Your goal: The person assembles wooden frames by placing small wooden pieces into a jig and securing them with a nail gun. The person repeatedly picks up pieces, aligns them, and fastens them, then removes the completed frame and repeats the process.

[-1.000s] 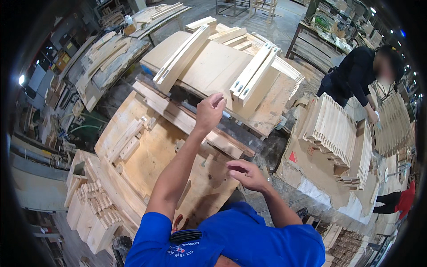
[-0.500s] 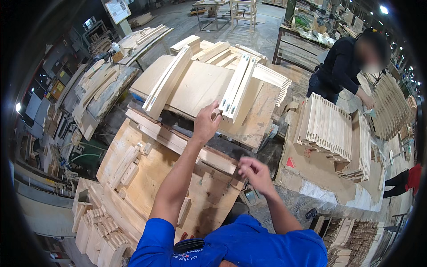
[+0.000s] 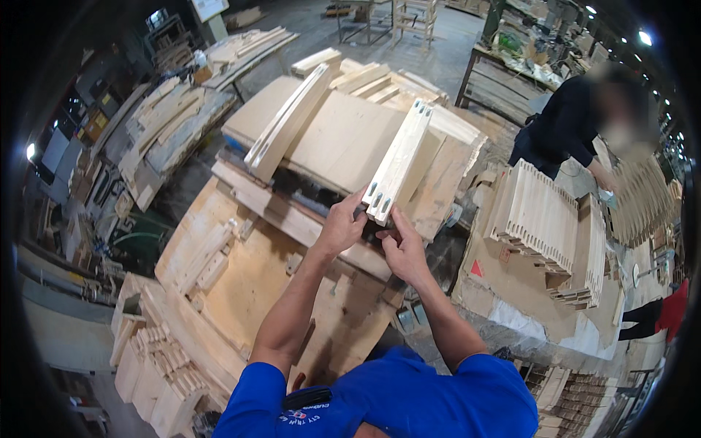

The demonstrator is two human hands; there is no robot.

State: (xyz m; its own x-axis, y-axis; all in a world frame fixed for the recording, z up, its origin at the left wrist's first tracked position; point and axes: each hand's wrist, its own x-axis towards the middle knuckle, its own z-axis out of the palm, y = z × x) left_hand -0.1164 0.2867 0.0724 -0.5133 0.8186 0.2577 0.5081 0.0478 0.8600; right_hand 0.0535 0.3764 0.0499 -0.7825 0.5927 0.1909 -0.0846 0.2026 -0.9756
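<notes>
A set of pale, slotted wooden pieces [image 3: 399,162] lies side by side on a work surface, with dark slots showing at both ends. At its near end, my left hand [image 3: 341,228] presses the left side with its fingers bent. My right hand [image 3: 406,254] grips the opposite side of that end, thumb and fingers curled. Part of the fingers is hidden behind the wood. Further left stands another set of slotted wooden pieces [image 3: 289,124], touched by neither hand. A flat wooden panel [image 3: 342,135] lies between the two sets.
Before me is a plywood board [image 3: 255,277] with wooden blocks fixed on it. On the right, a cardboard-covered table [image 3: 504,292] bears a row of slotted pieces [image 3: 537,212]. A co-worker [image 3: 558,120] stands behind it. Cut wood parts [image 3: 157,379] are stacked lower left.
My right hand has come up and forward to the near end of the slotted pieces. My left hand now touches their left side. The gap between the pieces has closed.
</notes>
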